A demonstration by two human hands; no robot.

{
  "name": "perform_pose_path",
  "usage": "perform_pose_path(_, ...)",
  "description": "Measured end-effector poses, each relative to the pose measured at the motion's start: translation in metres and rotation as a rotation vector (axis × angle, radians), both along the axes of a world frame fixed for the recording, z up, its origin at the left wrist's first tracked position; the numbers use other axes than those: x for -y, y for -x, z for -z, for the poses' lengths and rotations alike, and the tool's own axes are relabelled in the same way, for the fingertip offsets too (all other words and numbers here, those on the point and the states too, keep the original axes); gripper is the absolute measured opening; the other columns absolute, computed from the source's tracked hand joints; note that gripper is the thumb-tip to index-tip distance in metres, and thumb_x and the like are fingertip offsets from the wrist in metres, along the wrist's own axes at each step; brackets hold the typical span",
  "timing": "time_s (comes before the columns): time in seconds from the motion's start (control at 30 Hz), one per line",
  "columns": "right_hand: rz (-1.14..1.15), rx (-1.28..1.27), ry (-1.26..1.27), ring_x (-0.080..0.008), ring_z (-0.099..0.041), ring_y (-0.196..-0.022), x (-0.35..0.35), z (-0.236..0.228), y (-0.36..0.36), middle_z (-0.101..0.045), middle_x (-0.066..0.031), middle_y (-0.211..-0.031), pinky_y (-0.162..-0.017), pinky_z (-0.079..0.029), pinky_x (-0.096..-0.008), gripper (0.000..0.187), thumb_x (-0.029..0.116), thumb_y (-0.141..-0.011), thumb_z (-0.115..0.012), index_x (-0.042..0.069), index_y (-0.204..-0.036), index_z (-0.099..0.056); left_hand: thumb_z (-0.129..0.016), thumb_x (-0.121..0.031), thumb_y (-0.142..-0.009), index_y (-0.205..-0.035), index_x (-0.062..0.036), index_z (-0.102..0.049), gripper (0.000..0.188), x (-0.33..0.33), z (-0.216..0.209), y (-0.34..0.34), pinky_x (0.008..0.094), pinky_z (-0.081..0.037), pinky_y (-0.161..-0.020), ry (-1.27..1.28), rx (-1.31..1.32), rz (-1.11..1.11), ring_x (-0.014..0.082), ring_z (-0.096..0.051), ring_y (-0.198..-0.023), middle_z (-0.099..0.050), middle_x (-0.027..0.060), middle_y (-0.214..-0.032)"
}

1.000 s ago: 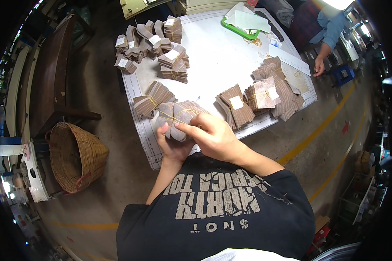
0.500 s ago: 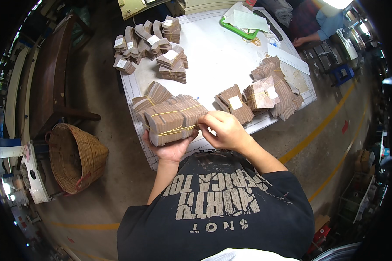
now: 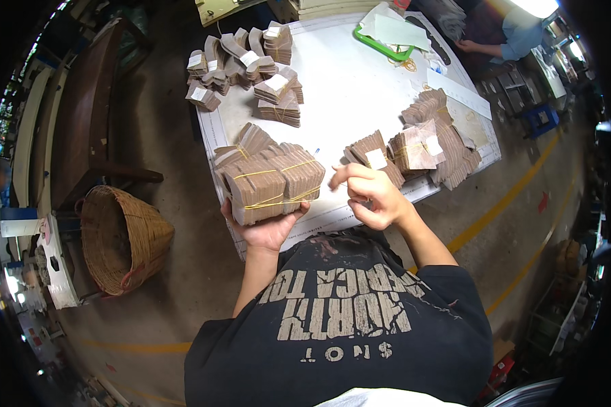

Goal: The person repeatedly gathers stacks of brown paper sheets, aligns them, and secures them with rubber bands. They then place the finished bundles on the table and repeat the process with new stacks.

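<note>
White table (image 3: 360,88) (cluttered); concrete floor (image 3: 183,285).

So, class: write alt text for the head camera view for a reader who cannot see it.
The left hand holds up a brown cardboard bundle bound with yellow rubber bands, while the right hand hovers beside it, fingers pinched. More bundles lie on the white table; a wicker basket stands on the floor.

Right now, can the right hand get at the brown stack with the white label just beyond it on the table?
Probably yes. The right hand is free, fingers apart, and the labelled brown stack lies just past it with nothing between. The left hand holds the banded bundle off to the side.
</note>
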State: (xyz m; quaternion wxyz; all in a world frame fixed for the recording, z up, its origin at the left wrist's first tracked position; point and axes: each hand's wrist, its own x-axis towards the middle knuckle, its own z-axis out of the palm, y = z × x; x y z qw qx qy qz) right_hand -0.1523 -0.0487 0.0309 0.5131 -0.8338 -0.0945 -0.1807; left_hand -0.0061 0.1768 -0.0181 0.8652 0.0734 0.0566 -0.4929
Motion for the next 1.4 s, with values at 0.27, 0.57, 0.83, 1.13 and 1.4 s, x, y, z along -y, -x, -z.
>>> perform_pose_path(0.27,0.152,-0.103,0.171,-0.0208,-0.054,-0.050,0.038,-0.007,0.017,-0.056,-0.0060,-0.061,-0.049,-0.042,-0.0329,0.009,0.011,-0.083,-0.070,0.004,-0.078,-0.066,-0.059,-0.079,-0.079,-0.159,-0.0281,-0.041,0.097,-0.009,-0.009,-0.017,0.0671,-0.046,-0.095,0.080,-0.074,-0.074,0.0395,-0.037,-0.146,-0.037,0.0130,-0.164)
perform_pose_path(0.57,0.121,0.298,-1.545,-0.0128,-0.029,-0.056,0.052,0.008,0.032,-0.036,0.0012,-0.063,-0.058,-0.029,-0.0306,0.050,0.032,-0.098,-0.054,-0.001,-0.135,-0.057,-0.061,-0.076,-0.086,-0.159,-0.0262,-0.041,0.091,-0.009,-0.011,-0.021,0.0663,-0.049,-0.093,0.202,-0.040,-0.120,0.0411,-0.040,-0.145,-0.037,0.0135,-0.164)
perform_pose_path(0.83,0.200,0.211,-2.059,-0.0148,-0.035,-0.067,0.012,0.004,0.005,-0.042,-0.0027,-0.085,-0.061,-0.032,-0.0307,0.053,0.030,-0.101,-0.055,0.001,-0.145,-0.048,-0.062,-0.067,-0.095,-0.166,-0.0161,-0.023,0.096,0.000,-0.011,-0.004,0.0607,-0.054,-0.089,0.302,-0.023,0.192,0.0496,-0.033,-0.148,-0.022,0.0229,-0.169)
perform_pose_path(1.13,-0.434,0.017,-1.883,-0.0250,-0.055,-0.064,-0.001,0.006,-0.020,-0.040,-0.0423,-0.151,-0.054,-0.048,-0.0313,0.075,0.053,-0.107,-0.042,0.034,-0.171,-0.009,-0.063,-0.069,-0.093,-0.166,-0.0121,-0.025,0.100,-0.014,0.026,0.004,0.0562,-0.053,-0.101,0.181,0.261,0.156,0.0437,-0.042,-0.145,-0.034,0.0220,-0.164)
perform_pose_path(1.4,-0.406,-0.087,-1.435,-0.0195,-0.070,-0.084,0.001,-0.003,-0.023,-0.054,-0.0349,-0.138,-0.071,-0.057,-0.0235,0.090,0.053,-0.106,-0.049,0.021,-0.172,0.002,-0.067,-0.068,-0.088,-0.165,-0.0087,-0.028,0.104,-0.032,0.036,-0.001,0.0531,-0.049,-0.113,0.034,0.456,0.050,0.0385,-0.050,-0.143,-0.045,0.0215,-0.159)
